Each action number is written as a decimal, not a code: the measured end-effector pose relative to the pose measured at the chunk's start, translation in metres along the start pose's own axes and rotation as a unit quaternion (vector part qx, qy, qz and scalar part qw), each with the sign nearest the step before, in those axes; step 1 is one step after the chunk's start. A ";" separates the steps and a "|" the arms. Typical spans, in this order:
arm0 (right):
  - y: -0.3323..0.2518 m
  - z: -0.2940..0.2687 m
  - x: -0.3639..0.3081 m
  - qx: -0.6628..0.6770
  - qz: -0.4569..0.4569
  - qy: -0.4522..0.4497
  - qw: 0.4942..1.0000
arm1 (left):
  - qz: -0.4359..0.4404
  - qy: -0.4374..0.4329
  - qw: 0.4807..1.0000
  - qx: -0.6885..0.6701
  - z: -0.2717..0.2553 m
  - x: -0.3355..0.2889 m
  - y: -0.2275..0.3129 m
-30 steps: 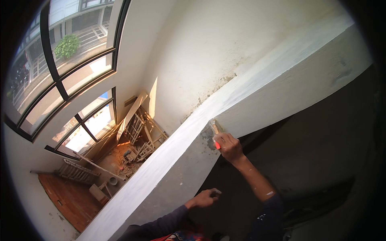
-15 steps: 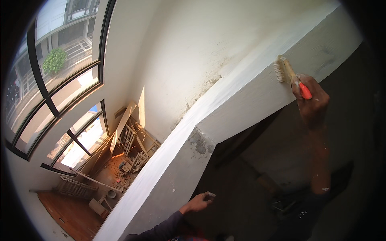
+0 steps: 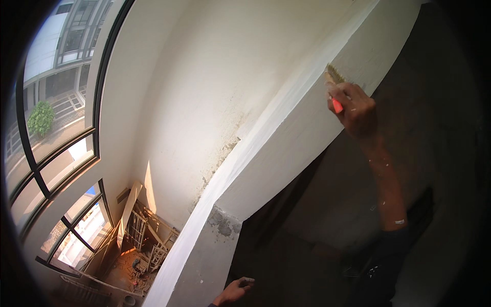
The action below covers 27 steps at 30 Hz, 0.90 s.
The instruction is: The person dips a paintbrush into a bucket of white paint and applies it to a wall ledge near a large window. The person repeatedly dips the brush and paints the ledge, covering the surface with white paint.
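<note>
My right hand is closed round the handle of a paintbrush. The handle has a red end and a light wooden body; the bristles point up against the upper face of a pale ledge. White flecks dot my right forearm. Low in the picture, my left hand is beside the ledge's near side, its fingers loosely stretched with nothing visible in them. Where the ledge bends, a rough grey patch shows on its surface. A bright white strip runs along the ledge's far edge.
Beyond the ledge is a drop to a lower floor with wooden planks and frames. Dark-framed windows stand at left. A cream wall rises behind, stained near the ledge. The area right of the ledge is dark.
The view has shifted, so the ledge's bend sits lower and farther left. My right hand has turned the brush, its bristles now facing up and right. The left hand stays near the ledge.
</note>
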State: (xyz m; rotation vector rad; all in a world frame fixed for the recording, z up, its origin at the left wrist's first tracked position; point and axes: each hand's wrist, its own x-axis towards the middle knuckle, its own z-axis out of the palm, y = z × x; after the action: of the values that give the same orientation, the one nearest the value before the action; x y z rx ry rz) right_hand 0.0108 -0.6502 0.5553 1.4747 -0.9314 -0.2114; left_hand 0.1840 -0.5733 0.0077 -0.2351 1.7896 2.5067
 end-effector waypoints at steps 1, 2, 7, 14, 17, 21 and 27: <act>-0.024 0.007 -0.008 0.032 -0.019 0.003 0.999 | 0.005 -0.007 1.000 -0.013 0.000 0.000 -0.003; -0.046 0.010 -0.016 0.062 -0.036 -0.007 0.997 | 0.011 -0.014 1.000 -0.026 0.000 0.003 -0.005; -0.117 0.004 -0.042 0.165 -0.046 -0.042 0.984 | 0.050 0.002 0.987 -0.154 0.008 0.014 -0.019; -0.034 -0.019 -0.057 0.225 0.297 0.025 0.928 | 0.042 0.009 0.990 -0.136 0.006 0.007 -0.007; -0.013 -0.038 -0.079 0.148 0.371 0.070 0.914 | 0.016 0.006 0.986 -0.168 0.007 -0.001 0.002; -0.004 -0.072 -0.090 0.082 0.383 0.114 0.913 | 0.010 0.000 0.982 -0.186 0.004 -0.002 0.006; 0.021 -0.073 -0.040 0.254 0.457 0.242 0.818 | 0.044 -0.020 0.971 -0.236 0.007 0.003 0.002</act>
State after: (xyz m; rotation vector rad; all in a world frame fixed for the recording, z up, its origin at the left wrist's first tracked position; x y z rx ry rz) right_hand 0.0232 -0.5667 0.5702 1.2732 -1.2030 1.1510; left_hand 0.1804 -0.5676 0.0109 -0.1223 1.1859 2.9416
